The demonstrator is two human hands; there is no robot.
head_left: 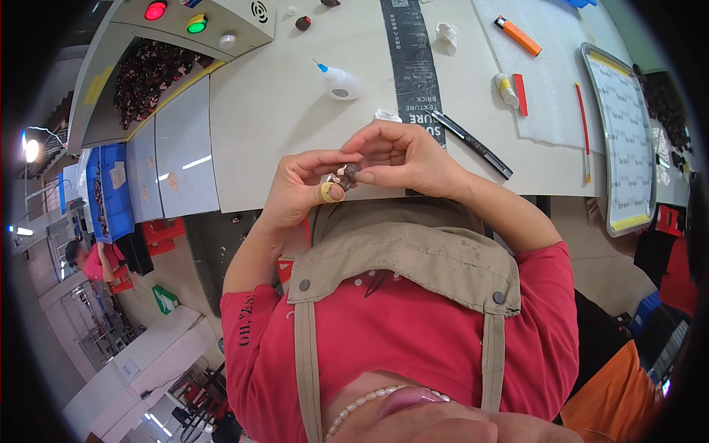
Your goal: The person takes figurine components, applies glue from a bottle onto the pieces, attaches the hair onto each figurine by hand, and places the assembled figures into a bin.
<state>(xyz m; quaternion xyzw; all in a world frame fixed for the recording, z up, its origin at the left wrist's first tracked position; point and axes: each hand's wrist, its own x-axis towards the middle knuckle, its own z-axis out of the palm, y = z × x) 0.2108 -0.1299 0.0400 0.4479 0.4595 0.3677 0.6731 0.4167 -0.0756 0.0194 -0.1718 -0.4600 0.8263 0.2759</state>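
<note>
A small dark brown figurine with pale pinkish patches is held between both hands, just above the table's near edge. My left hand pinches it from the left, with a yellow band around the thumb. From the other side my right hand grips it between thumb and fingertips, the fingers arched over it. Part of the figurine is hidden behind the fingers. Beyond the hands stands a white squeeze bottle with a blue tip. A black pen lies to the right of my right hand.
Small dark pieces fill a grey machine's opening at left. A blue bin sits below. At right lie an orange cutter, a tube, a red strip, a thin brush and a framed tray.
</note>
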